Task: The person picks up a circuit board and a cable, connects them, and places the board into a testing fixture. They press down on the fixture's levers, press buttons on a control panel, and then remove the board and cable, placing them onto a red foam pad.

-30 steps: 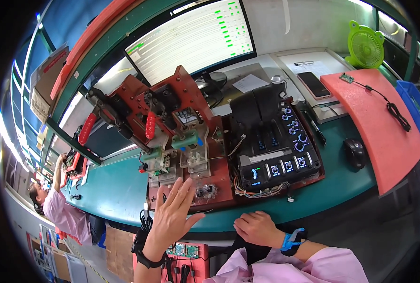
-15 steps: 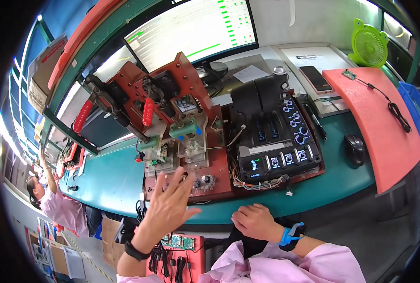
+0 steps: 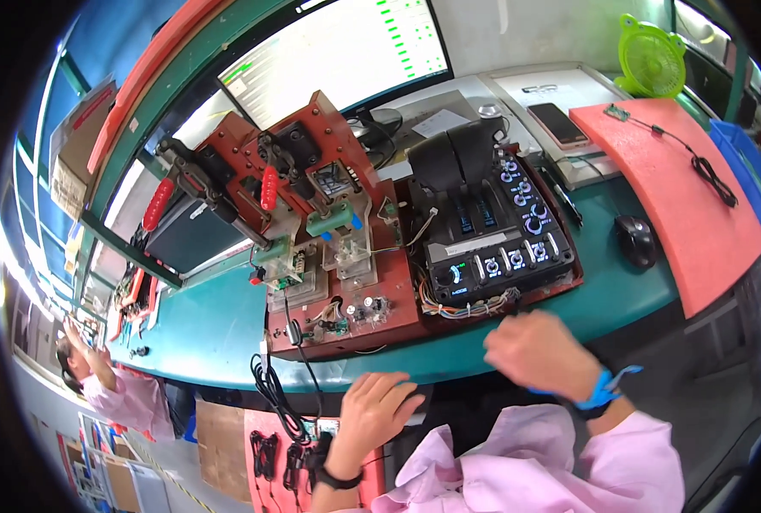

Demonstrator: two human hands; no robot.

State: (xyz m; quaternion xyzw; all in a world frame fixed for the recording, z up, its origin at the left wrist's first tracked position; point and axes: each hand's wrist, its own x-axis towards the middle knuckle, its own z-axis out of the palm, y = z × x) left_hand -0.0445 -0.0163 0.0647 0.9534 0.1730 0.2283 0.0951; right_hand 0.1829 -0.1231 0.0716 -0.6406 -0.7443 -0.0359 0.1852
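Note:
Just off the front edge of the green bench, my left hand hangs with loosely bent fingers and the thumb apart, and nothing shows in it. My right hand is curled at the front edge of the black control panel, beside its bundle of coloured wires. Its fingertips are turned away, so what they hold, if anything, is hidden. Left of the panel stands a red test fixture with two red-handled toggle clamps. Green circuit boards sit beneath the clamps, and a black cable hangs from the fixture.
A pink foam sheet with a small board and cable lies at the right, beside a black mouse. Behind are a phone, a green fan and a monitor. Low down, coiled cables lie on red foam. Another person works far left.
My left hand has drawn back from the fixture, down and to the right, its fingers less spread. My right hand has moved up and right to the panel's front edge. The view has shifted slightly.

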